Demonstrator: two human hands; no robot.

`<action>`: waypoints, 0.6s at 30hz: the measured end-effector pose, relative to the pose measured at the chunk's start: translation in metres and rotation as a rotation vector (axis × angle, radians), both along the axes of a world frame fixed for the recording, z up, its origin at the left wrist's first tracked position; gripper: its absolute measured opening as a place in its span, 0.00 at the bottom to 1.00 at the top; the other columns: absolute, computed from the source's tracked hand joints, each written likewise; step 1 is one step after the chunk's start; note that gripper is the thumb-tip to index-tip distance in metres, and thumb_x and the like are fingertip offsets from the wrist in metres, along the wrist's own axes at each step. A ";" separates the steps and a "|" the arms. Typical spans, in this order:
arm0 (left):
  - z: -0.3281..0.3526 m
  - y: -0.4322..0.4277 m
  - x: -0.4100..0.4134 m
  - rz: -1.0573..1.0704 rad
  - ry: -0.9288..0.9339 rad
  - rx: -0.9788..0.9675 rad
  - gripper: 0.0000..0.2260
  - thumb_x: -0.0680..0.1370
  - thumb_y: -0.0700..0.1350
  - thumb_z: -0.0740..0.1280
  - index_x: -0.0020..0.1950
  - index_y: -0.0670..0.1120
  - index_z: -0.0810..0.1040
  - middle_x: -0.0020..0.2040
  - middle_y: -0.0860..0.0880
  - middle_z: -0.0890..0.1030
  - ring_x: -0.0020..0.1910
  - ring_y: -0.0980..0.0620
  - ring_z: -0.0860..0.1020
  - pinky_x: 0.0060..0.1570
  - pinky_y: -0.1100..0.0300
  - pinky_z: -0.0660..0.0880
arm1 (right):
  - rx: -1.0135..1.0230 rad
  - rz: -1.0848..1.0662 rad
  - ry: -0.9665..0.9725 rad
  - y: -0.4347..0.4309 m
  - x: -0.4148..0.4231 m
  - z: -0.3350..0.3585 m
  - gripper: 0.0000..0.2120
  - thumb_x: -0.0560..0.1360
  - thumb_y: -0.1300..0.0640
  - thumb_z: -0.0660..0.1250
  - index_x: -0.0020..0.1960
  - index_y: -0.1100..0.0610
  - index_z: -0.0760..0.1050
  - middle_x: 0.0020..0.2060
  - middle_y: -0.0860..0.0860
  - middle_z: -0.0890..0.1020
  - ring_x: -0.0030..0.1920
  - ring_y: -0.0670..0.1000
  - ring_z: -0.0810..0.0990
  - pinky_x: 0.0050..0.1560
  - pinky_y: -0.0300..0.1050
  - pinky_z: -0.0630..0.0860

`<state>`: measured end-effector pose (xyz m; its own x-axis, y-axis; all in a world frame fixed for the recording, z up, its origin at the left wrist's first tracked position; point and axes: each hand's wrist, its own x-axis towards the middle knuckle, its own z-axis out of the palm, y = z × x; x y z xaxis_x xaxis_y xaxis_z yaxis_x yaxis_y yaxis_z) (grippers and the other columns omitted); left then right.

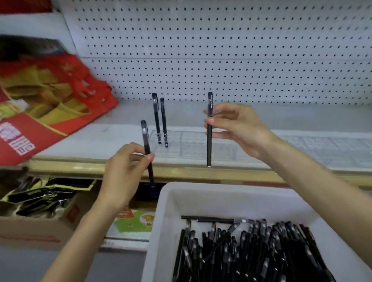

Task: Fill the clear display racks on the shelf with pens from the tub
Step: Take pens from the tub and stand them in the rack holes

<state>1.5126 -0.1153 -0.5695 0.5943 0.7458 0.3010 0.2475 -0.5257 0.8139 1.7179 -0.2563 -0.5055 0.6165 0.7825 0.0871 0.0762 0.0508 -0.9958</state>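
Each hand's grip pinches one black pen upright over the shelf point(118, 136) edge. The left hand point(125, 167) holds the left pen point(147, 148) at mid-barrel between thumb and fingertips, and the right hand point(237, 126) holds the right pen point(209, 128) just below its cap. Two standing pens point(156, 118) already occupy the clear display rack point(202, 137); the remainder lie heaped in the white tub point(159, 219) below. To seat a pen well, we judge, one keeps it vertical and tip down, aligns the tip over a free cell beside the standing pair — and lowers it fully before the pinch loosens. Pale print on the right pen's cap is too small to read; white characters on the red bag point(35, 103) are blurred.
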 end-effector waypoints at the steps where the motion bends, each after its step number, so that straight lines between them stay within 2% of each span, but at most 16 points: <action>1: 0.000 0.004 0.002 -0.001 0.018 0.050 0.03 0.77 0.45 0.68 0.45 0.47 0.77 0.46 0.52 0.81 0.48 0.59 0.79 0.46 0.67 0.74 | 0.016 -0.016 -0.041 0.014 0.004 0.004 0.07 0.73 0.67 0.70 0.50 0.60 0.77 0.41 0.55 0.81 0.43 0.49 0.83 0.43 0.44 0.82; 4: 0.001 0.011 0.010 -0.073 0.063 0.162 0.05 0.77 0.47 0.67 0.43 0.54 0.74 0.53 0.55 0.80 0.51 0.61 0.77 0.51 0.72 0.72 | 0.059 -0.077 -0.119 0.048 0.012 0.012 0.07 0.73 0.67 0.71 0.48 0.61 0.75 0.44 0.61 0.81 0.46 0.53 0.83 0.42 0.48 0.83; 7: 0.000 0.014 0.019 -0.100 0.099 0.155 0.07 0.79 0.48 0.64 0.42 0.54 0.69 0.62 0.54 0.78 0.56 0.55 0.78 0.45 0.80 0.65 | 0.082 -0.117 -0.173 0.075 0.016 0.011 0.08 0.72 0.67 0.72 0.46 0.59 0.75 0.47 0.64 0.81 0.47 0.58 0.82 0.44 0.50 0.83; 8: -0.002 0.015 0.022 -0.103 0.103 0.147 0.07 0.80 0.48 0.63 0.43 0.52 0.68 0.62 0.52 0.78 0.53 0.55 0.78 0.41 0.80 0.66 | 0.083 -0.122 -0.186 0.082 0.017 0.009 0.08 0.71 0.67 0.72 0.45 0.58 0.76 0.44 0.62 0.82 0.47 0.58 0.83 0.45 0.50 0.83; 11: -0.006 0.015 0.030 -0.121 0.079 0.104 0.06 0.80 0.46 0.62 0.45 0.48 0.68 0.65 0.51 0.76 0.45 0.70 0.67 0.31 0.75 0.68 | 0.092 -0.134 -0.231 0.097 0.020 -0.001 0.09 0.70 0.66 0.74 0.43 0.56 0.76 0.36 0.53 0.81 0.40 0.52 0.82 0.45 0.50 0.83; 12: -0.007 0.015 0.031 -0.131 0.069 0.086 0.06 0.80 0.46 0.62 0.45 0.46 0.68 0.65 0.52 0.76 0.40 0.73 0.72 0.29 0.74 0.67 | 0.097 -0.132 -0.245 0.101 0.020 -0.004 0.09 0.70 0.66 0.74 0.43 0.56 0.76 0.36 0.52 0.80 0.39 0.50 0.82 0.45 0.49 0.83; 14: -0.011 0.016 0.034 -0.154 0.054 0.056 0.07 0.81 0.45 0.62 0.46 0.44 0.68 0.62 0.51 0.78 0.34 0.70 0.76 0.27 0.73 0.65 | 0.106 -0.118 -0.264 0.106 0.020 -0.010 0.10 0.70 0.66 0.74 0.43 0.55 0.76 0.36 0.53 0.81 0.39 0.50 0.82 0.45 0.49 0.83; 15: -0.011 0.017 0.034 -0.163 0.053 0.052 0.07 0.81 0.45 0.61 0.46 0.44 0.68 0.62 0.51 0.79 0.40 0.73 0.74 0.27 0.73 0.65 | 0.106 -0.111 -0.273 0.108 0.020 -0.013 0.10 0.69 0.66 0.74 0.43 0.54 0.76 0.36 0.53 0.81 0.40 0.50 0.82 0.45 0.49 0.82; 18: -0.013 0.021 0.035 -0.179 0.067 0.061 0.06 0.81 0.46 0.60 0.45 0.47 0.67 0.63 0.54 0.77 0.46 0.76 0.65 0.28 0.74 0.65 | 0.078 -0.093 -0.317 0.114 0.020 -0.019 0.09 0.69 0.65 0.75 0.45 0.56 0.77 0.38 0.53 0.81 0.41 0.52 0.83 0.47 0.50 0.82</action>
<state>1.5474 -0.0945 -0.5824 0.7361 0.6079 0.2977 0.1978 -0.6137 0.7643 1.7376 -0.1422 -0.5243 0.6177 0.7076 0.3430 0.3893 0.1038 -0.9152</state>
